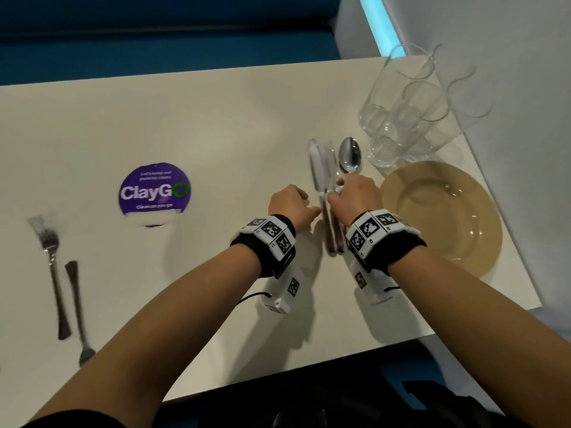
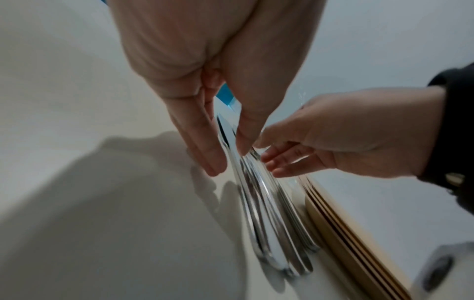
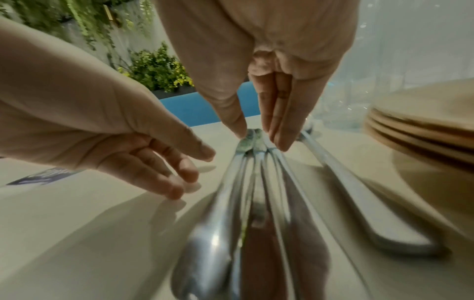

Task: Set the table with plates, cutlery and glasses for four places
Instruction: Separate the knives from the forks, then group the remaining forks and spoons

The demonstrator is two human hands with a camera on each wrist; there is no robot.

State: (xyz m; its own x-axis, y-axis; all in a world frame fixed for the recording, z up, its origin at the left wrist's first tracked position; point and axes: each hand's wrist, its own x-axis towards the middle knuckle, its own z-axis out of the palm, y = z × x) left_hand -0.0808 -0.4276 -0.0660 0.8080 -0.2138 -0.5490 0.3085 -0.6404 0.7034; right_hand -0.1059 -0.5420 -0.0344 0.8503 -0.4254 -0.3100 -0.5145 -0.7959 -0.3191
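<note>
A bundle of steel cutlery (image 1: 323,168) lies on the white table (image 1: 216,125), right of centre. My right hand (image 1: 335,189) pinches the bundle at its neck between thumb and straight fingers (image 3: 278,134). My left hand (image 1: 304,208) hovers just left of the bundle with relaxed fingers (image 3: 177,188) near the tabletop, holding nothing. A spoon (image 1: 350,156) lies apart on the right of the bundle. A stack of tan plates (image 1: 441,211) sits at the right edge. Several clear glasses (image 1: 408,112) stand behind the plates.
A fork (image 1: 52,273) and a second utensil (image 1: 77,304) lie side by side at the far left. A round purple sticker (image 1: 154,191) marks the table's middle. A white wall runs along the right, and blue seating lies beyond the far edge.
</note>
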